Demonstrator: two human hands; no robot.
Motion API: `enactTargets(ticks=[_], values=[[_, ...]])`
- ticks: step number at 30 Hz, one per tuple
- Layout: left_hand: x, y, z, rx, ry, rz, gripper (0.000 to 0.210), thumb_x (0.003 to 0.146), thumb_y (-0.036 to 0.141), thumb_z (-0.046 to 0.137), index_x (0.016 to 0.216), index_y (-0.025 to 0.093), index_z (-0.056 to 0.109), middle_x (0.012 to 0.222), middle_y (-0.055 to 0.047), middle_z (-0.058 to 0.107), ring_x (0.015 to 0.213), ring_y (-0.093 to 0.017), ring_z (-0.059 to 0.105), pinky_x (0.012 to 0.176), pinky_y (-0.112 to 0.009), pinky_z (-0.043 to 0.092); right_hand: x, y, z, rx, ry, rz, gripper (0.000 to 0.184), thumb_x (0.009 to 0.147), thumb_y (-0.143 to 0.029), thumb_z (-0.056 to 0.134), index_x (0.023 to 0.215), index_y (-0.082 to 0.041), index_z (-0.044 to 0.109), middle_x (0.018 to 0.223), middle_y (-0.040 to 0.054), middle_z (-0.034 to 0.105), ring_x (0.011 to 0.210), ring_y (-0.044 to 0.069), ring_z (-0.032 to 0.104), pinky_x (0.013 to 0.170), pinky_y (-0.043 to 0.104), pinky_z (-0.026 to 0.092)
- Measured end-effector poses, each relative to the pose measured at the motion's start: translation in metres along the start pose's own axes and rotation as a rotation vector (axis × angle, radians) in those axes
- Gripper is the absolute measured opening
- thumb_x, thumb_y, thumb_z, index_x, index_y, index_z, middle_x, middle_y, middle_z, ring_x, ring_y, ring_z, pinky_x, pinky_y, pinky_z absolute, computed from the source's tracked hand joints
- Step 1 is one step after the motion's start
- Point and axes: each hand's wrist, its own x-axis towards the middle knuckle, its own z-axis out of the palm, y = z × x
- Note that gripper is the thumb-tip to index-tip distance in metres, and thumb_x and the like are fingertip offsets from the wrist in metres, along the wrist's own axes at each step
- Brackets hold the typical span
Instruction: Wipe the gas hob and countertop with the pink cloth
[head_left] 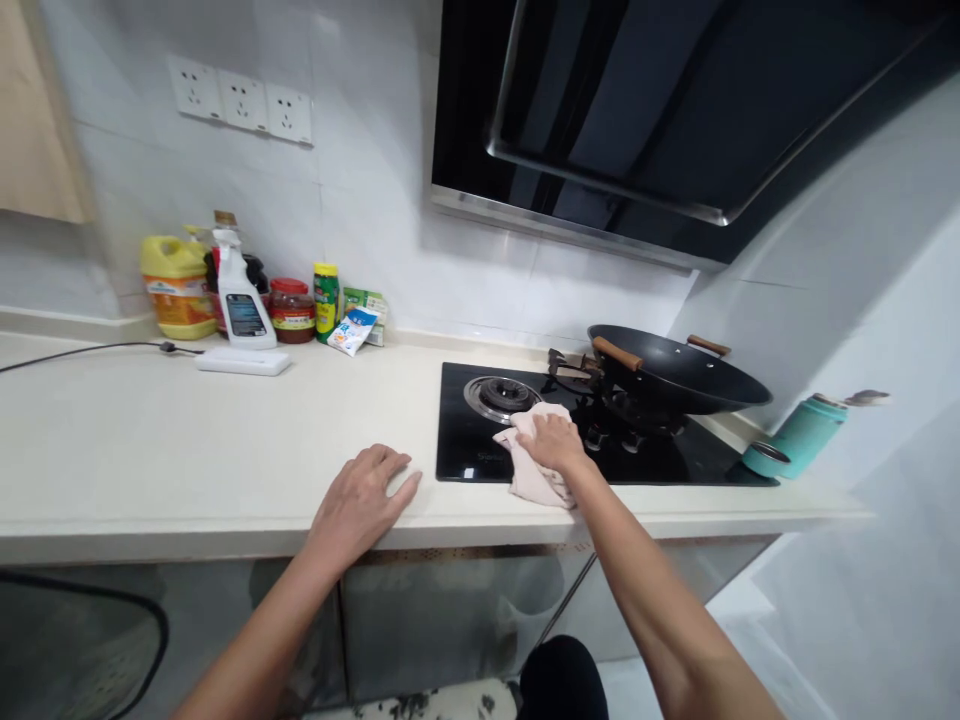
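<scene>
My right hand (553,442) is closed over a pale pink cloth (536,480), pressing it onto the black glass gas hob (465,450). The cloth lies at the hob's front, just before the left burner (504,394), and part of it hangs over the front edge onto the counter. My left hand (365,495) rests on the white countertop (150,430) left of the hob, fingers apart and holding nothing. A black wok (675,370) with wooden handles sits over the right side of the hob.
A yellow jug (176,290), white spray bottle (244,295), red-lidded jar (292,312), green bottle (326,300) and packets (356,328) stand along the back wall. A white power strip (241,361) lies before them. Turquoise holders (810,435) stand far right. A black range hood (600,120) hangs above.
</scene>
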Motion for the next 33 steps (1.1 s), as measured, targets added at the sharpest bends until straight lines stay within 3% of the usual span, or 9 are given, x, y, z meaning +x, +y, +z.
enactTargets(ticks=[5,9,12,14,20,25,29,33], values=[[0.002,-0.004,0.001,-0.023,0.093,-0.029,0.038,0.096,0.051,0.05,0.116,0.023,0.064,0.118,-0.011,0.065,0.114,-0.029,0.058,0.098,-0.045,0.045,0.002,-0.086,0.007,0.071,0.015,-0.227,0.072,0.091,-0.067,0.045,0.142,-0.016,0.048,0.144,0.0194,0.051,0.131,0.034,0.047,0.105,0.047,0.034],[0.003,-0.018,0.006,-0.076,0.149,-0.076,0.044,0.096,0.055,0.045,0.116,0.021,0.065,0.122,-0.013,0.064,0.118,-0.03,0.057,0.101,-0.049,0.044,-0.024,-0.161,0.013,0.127,0.107,-0.616,0.054,0.091,-0.055,0.051,0.132,-0.021,0.055,0.126,0.0135,0.061,0.114,0.03,0.057,0.099,0.047,0.04],[0.004,-0.026,0.005,-0.162,0.155,-0.142,0.043,0.097,0.055,0.043,0.114,0.022,0.066,0.12,-0.011,0.065,0.117,-0.029,0.058,0.105,-0.047,0.042,-0.052,-0.187,0.014,0.224,0.143,-0.78,0.043,0.091,-0.044,0.053,0.128,-0.022,0.056,0.117,0.0079,0.065,0.106,0.025,0.059,0.094,0.04,0.043],[0.005,-0.029,0.002,-0.221,0.129,-0.191,0.043,0.097,0.055,0.043,0.113,0.023,0.067,0.119,-0.009,0.067,0.118,-0.027,0.059,0.106,-0.046,0.041,-0.071,-0.183,0.014,0.279,0.18,-0.793,0.042,0.092,-0.044,0.054,0.128,-0.022,0.056,0.117,0.0064,0.064,0.107,0.023,0.057,0.095,0.038,0.042],[0.008,-0.024,-0.005,-0.222,0.033,-0.299,0.047,0.094,0.06,0.04,0.104,0.025,0.07,0.115,-0.006,0.073,0.116,-0.028,0.062,0.104,-0.047,0.041,-0.114,-0.109,0.022,0.396,0.251,-0.737,0.04,0.084,-0.038,0.067,0.122,-0.029,0.059,0.115,0.0025,0.059,0.111,0.021,0.049,0.095,0.035,0.036],[0.01,-0.014,-0.007,-0.125,-0.066,-0.309,0.047,0.093,0.06,0.042,0.103,0.026,0.073,0.114,-0.006,0.075,0.114,-0.03,0.065,0.103,-0.048,0.04,-0.123,-0.007,0.035,0.389,0.407,-0.309,0.027,0.082,-0.026,0.059,0.109,-0.025,0.065,0.106,0.0041,0.063,0.1,0.023,0.051,0.088,0.036,0.035],[0.01,-0.009,-0.006,-0.059,-0.086,-0.264,0.046,0.092,0.06,0.046,0.103,0.026,0.075,0.113,-0.006,0.075,0.112,-0.031,0.065,0.102,-0.049,0.039,-0.118,0.097,0.033,0.214,0.456,0.009,0.029,0.087,-0.04,0.051,0.1,-0.019,0.066,0.1,0.0091,0.065,0.091,0.025,0.055,0.081,0.036,0.039],[0.009,-0.009,-0.004,-0.056,-0.105,-0.272,0.045,0.093,0.059,0.046,0.107,0.026,0.073,0.116,-0.007,0.074,0.115,-0.031,0.062,0.103,-0.051,0.035,-0.116,0.185,0.026,-0.004,0.392,0.289,0.04,0.089,-0.047,0.045,0.101,-0.016,0.068,0.097,0.014,0.066,0.091,0.029,0.061,0.076,0.038,0.042]])
